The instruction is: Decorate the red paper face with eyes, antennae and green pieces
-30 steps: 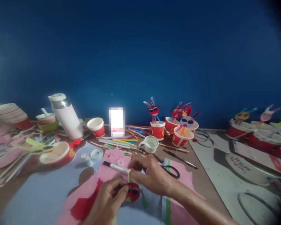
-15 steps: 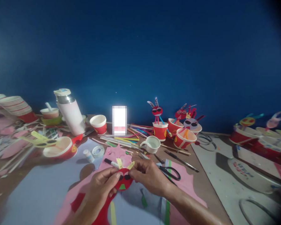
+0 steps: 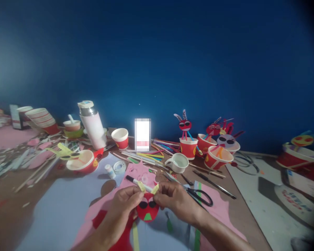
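Observation:
A round red paper face (image 3: pixel 150 211) with black oval eyes, pink eyelids and a green mouth is held between my two hands, low in the middle of the view. Two small yellow paper ears (image 3: pixel 155 189) rise from its top edge. My left hand (image 3: pixel 120 204) pinches the face's upper left side near one ear. At the upper right, the fingers of my right hand (image 3: pixel 176 200) close on the edge by the other ear. Just behind the face lies a black-capped white marker (image 3: pixel 131 180) on pink paper (image 3: pixel 136 171). Black-handled scissors (image 3: pixel 208 197) rest right of my right hand.
Behind my hands stand a white mug (image 3: pixel 180 164), a red paper cup (image 3: pixel 120 139) and a thermos (image 3: pixel 92 129). Colored pipe cleaners (image 3: pixel 142 158) lie between. Cups with paper puppets (image 3: pixel 188 148) stand at the right; a stack of cups (image 3: pixel 43 120) leans at the left.
The view has turned slightly left, so things appear farther right. My left fingers have shifted up toward the left ear, and more of the red face shows below my hands.

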Available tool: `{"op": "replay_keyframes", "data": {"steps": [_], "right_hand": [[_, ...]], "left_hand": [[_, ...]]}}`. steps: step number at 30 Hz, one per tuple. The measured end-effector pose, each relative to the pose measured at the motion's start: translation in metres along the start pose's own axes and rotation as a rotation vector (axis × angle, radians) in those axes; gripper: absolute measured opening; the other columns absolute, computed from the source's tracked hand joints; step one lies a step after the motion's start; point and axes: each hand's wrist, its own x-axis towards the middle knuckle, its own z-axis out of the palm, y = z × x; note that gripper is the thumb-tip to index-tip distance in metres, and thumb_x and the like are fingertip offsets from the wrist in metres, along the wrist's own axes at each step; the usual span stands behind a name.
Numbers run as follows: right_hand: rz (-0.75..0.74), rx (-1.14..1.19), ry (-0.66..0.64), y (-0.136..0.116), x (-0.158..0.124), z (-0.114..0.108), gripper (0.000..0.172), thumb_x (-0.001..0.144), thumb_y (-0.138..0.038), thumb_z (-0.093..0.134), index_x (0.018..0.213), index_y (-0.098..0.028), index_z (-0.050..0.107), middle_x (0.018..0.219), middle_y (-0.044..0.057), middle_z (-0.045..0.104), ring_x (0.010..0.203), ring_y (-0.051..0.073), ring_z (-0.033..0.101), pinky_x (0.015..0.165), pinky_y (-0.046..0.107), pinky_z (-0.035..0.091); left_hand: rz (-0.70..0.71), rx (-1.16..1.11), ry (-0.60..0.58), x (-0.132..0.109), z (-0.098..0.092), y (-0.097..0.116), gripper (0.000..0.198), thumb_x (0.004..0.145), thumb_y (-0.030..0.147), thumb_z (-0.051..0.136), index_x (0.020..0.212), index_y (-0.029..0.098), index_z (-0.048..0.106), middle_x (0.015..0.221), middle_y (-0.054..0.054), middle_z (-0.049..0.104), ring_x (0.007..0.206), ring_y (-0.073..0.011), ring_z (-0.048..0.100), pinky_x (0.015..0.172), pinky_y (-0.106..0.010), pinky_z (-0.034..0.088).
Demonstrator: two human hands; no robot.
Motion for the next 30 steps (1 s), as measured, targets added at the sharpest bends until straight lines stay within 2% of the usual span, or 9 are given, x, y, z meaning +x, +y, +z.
{"op": "replay_keyframes", "data": {"steps": [6, 12, 17, 22, 26, 30], "right_hand": [[0.038, 0.085, -0.022, 0.001, 0.001, -0.006, 0.018, 0.074, -0.024, 0.058, 0.059, -0.016, 0.054, 0.055, -0.004, 0.051, 0.051, 0.008, 0.046, 0.052, 0.021, 0.035], [0.023, 0.129, -0.033, -0.001, 0.000, -0.007, 0.016, 0.073, -0.024, 0.060, 0.061, -0.016, 0.054, 0.057, -0.003, 0.053, 0.053, 0.008, 0.046, 0.052, 0.021, 0.036], [0.019, 0.118, -0.043, 0.002, -0.001, -0.006, 0.017, 0.073, -0.025, 0.061, 0.060, -0.016, 0.055, 0.055, -0.004, 0.052, 0.051, 0.008, 0.046, 0.051, 0.021, 0.036], [0.025, 0.101, -0.031, 0.009, 0.001, -0.004, 0.016, 0.074, -0.019, 0.057, 0.059, -0.016, 0.054, 0.054, -0.005, 0.052, 0.050, 0.007, 0.046, 0.050, 0.020, 0.035], [0.033, 0.068, -0.023, 0.004, 0.001, 0.003, 0.015, 0.073, -0.014, 0.056, 0.059, -0.016, 0.055, 0.054, -0.005, 0.052, 0.050, 0.007, 0.047, 0.049, 0.019, 0.035], [0.020, 0.047, -0.040, -0.004, 0.002, 0.006, 0.018, 0.076, -0.026, 0.060, 0.061, -0.016, 0.056, 0.056, -0.004, 0.054, 0.051, 0.007, 0.049, 0.051, 0.019, 0.040]], "left_hand": [[-0.001, -0.013, -0.046, -0.001, 0.000, 0.004, 0.036, 0.080, 0.040, 0.060, 0.056, 0.016, 0.045, 0.048, 0.006, 0.041, 0.044, -0.0061, 0.032, 0.044, -0.021, 0.024], [-0.085, -0.036, -0.156, 0.001, -0.011, 0.008, 0.029, 0.077, 0.036, 0.065, 0.060, 0.015, 0.051, 0.045, 0.006, 0.045, 0.041, -0.0053, 0.036, 0.043, -0.020, 0.022], [-0.133, -0.027, -0.157, -0.003, -0.018, 0.005, 0.028, 0.073, 0.038, 0.068, 0.064, 0.015, 0.056, 0.047, 0.005, 0.047, 0.041, -0.0048, 0.035, 0.042, -0.019, 0.023], [-0.130, 0.004, -0.132, -0.008, -0.025, 0.000, 0.030, 0.070, 0.041, 0.069, 0.065, 0.014, 0.056, 0.050, 0.004, 0.051, 0.041, -0.0050, 0.036, 0.043, -0.020, 0.023], [-0.124, 0.081, -0.120, -0.012, -0.028, 0.007, 0.033, 0.072, 0.046, 0.066, 0.068, 0.014, 0.058, 0.049, 0.004, 0.048, 0.043, -0.0068, 0.035, 0.045, -0.021, 0.023], [-0.156, 0.196, -0.077, -0.015, -0.034, 0.015, 0.029, 0.073, 0.042, 0.065, 0.066, 0.016, 0.056, 0.048, 0.005, 0.046, 0.046, -0.0083, 0.034, 0.048, -0.022, 0.023]]}}
